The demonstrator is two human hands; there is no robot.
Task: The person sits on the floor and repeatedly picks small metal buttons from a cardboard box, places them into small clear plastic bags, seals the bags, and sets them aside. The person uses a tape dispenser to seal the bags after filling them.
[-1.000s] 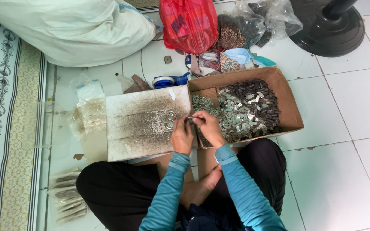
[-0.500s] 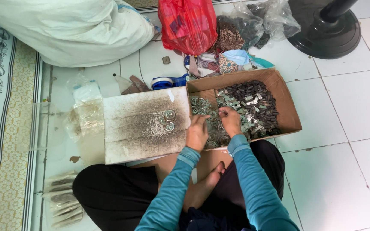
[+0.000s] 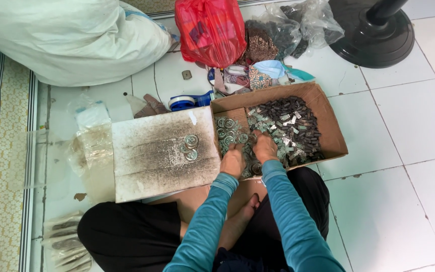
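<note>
Here, both hands, left hand [image 3: 233,161], right hand [image 3: 265,146], inside cardboard box [image 3: 334,132] among metal parts [image 3: 283,126], grip hidden, bare tile rightward.

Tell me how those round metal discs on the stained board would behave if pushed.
The round metal discs lie flat in a small cluster, so they would probably slide rather than roll. They look rigid, likely heavy for their size. The stained board looks rough, which may slow them.

Three round metal discs [image 3: 190,147] lie on one grimy white board [image 3: 162,156]. One cardboard box [image 3: 328,121] at right holds metal parts too many to count. Far off sit one red plastic bag [image 3: 208,30], one white sack [image 3: 71,40] and one blue tape dispenser [image 3: 190,102].
</note>
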